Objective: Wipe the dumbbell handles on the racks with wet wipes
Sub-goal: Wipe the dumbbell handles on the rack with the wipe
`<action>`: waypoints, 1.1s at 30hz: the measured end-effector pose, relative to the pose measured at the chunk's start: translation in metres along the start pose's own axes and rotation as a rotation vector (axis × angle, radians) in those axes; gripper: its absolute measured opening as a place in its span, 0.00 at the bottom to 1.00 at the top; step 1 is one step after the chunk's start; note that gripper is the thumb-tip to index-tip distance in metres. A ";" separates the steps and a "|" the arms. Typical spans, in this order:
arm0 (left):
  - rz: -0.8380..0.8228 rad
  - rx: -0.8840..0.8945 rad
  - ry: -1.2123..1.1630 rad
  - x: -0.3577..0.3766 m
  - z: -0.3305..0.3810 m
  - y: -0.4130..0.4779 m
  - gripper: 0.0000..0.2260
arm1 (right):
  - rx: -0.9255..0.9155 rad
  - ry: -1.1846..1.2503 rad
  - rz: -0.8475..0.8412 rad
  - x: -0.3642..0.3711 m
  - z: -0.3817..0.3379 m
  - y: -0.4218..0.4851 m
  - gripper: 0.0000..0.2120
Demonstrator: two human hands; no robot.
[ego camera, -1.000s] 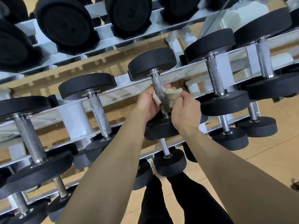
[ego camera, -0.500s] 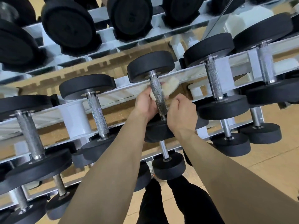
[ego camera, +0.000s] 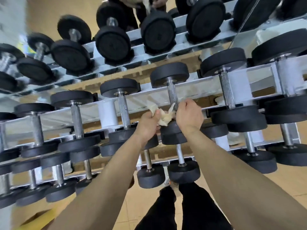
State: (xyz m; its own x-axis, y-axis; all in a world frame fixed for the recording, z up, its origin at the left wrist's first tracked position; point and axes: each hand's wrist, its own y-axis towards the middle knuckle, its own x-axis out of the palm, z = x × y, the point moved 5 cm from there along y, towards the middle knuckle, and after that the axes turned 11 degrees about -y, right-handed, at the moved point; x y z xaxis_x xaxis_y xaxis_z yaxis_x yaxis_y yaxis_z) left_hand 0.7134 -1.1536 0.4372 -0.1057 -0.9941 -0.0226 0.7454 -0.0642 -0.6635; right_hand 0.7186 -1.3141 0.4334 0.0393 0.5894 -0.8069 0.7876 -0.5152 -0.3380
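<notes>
The flat end faces of the big dumbbells (ego camera: 114,45) on the top tier carry faint raised marks, too blurred to read.

The rack (ego camera: 141,100) is pale grey steel in three sloping tiers, with strips of tan floor (ego camera: 282,188) showing between the rails and open floor to the near right. At the far top edge, a blurred hand and dark clothing (ego camera: 157,2) show above the top tier.

The handle (ego camera: 172,95) being wiped lies on the middle tier, right of centre. It is knurled metal and runs far to near. Its far head (ego camera: 169,74) sits against the far rail and its near head (ego camera: 172,133) lies under the hands. The wipe (ego camera: 166,117), cream and crumpled, sits at the near end of the handle, just left of it and touching it.

The left hand (ego camera: 147,123) grips the left part of the wipe, fingers curled round it. The right hand (ego camera: 189,113) is curled tight just right of the handle's near end and meets the wipe's right tip. Its fingertips are hidden, so I cannot tell what it holds.

The left neighbour (ego camera: 123,110) and the right neighbour (ego camera: 226,90) on the same tier each stand apart from the hands, with bare rail between. Small heads (ego camera: 182,171) on the bottom tier lie close under both forearms. The person's legs (ego camera: 166,213), in black, stand at the rack's near edge.
</notes>
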 end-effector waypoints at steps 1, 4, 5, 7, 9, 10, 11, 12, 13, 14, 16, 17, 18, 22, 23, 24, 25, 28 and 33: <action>0.016 0.011 -0.039 -0.002 0.004 -0.012 0.12 | -0.005 0.022 -0.038 -0.001 0.000 -0.002 0.13; 0.048 0.082 -0.059 -0.002 0.017 -0.036 0.07 | -0.089 0.139 -0.117 -0.012 -0.004 -0.013 0.11; 0.080 0.109 -0.055 -0.003 0.019 -0.040 0.06 | -0.141 0.146 -0.128 -0.019 -0.008 -0.021 0.11; 0.167 0.141 -0.055 -0.003 0.022 -0.046 0.09 | -0.233 0.152 -0.149 -0.034 -0.017 -0.041 0.09; 0.238 0.156 -0.119 0.003 0.026 -0.056 0.11 | -0.233 0.228 -0.158 -0.046 -0.019 -0.060 0.09; 0.252 0.174 -0.156 0.007 0.028 -0.062 0.12 | -0.192 0.277 -0.158 -0.052 -0.017 -0.068 0.08; 0.250 0.205 -0.167 0.013 0.033 -0.068 0.13 | -0.129 0.340 -0.167 -0.059 -0.013 -0.075 0.06; 0.238 0.246 -0.139 0.019 0.038 -0.075 0.12 | -0.035 0.431 -0.192 -0.064 -0.008 -0.081 0.04; 0.213 0.286 -0.092 0.025 0.042 -0.081 0.11 | 0.076 0.561 -0.240 -0.068 -0.002 -0.087 0.04; 0.181 0.320 -0.047 0.031 0.046 -0.086 0.10 | 0.177 0.716 -0.295 -0.072 0.004 -0.093 0.05; 0.103 0.345 0.038 0.048 0.050 -0.093 0.10 | 0.286 0.956 -0.318 -0.087 0.015 -0.102 0.07; 0.056 0.341 0.094 0.058 0.050 -0.098 0.11 | 0.318 1.033 -0.293 -0.097 0.021 -0.104 0.08; 0.009 0.333 0.134 0.069 0.050 -0.102 0.10 | 0.352 1.108 -0.263 -0.107 0.029 -0.104 0.08; -0.131 0.299 0.157 0.115 0.052 -0.122 0.08 | 0.404 1.341 -0.255 -0.147 0.061 -0.098 0.09; -0.152 0.311 0.167 0.127 0.055 -0.126 0.09 | 0.397 1.352 -0.256 -0.156 0.071 -0.095 0.10; -0.162 0.329 0.185 0.139 0.057 -0.130 0.09 | 0.383 1.347 -0.256 -0.164 0.082 -0.090 0.11; -0.166 0.342 0.202 0.153 0.058 -0.133 0.09 | 0.360 1.327 -0.260 -0.174 0.093 -0.086 0.12; -0.137 0.365 0.240 0.202 0.058 -0.137 0.08 | 0.265 1.231 -0.249 -0.205 0.132 -0.078 0.13; -0.135 0.350 0.223 0.327 0.046 -0.157 0.05 | 0.195 1.181 -0.181 -0.273 0.237 -0.060 0.08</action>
State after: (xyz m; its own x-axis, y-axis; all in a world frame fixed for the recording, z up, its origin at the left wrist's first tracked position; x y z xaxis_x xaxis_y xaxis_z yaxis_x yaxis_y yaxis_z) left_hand 0.5919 -1.4724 0.5680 -0.3281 -0.9343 -0.1395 0.8895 -0.2558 -0.3786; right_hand 0.5153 -1.5915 0.5591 0.5557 0.8148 0.1652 0.7377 -0.3916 -0.5500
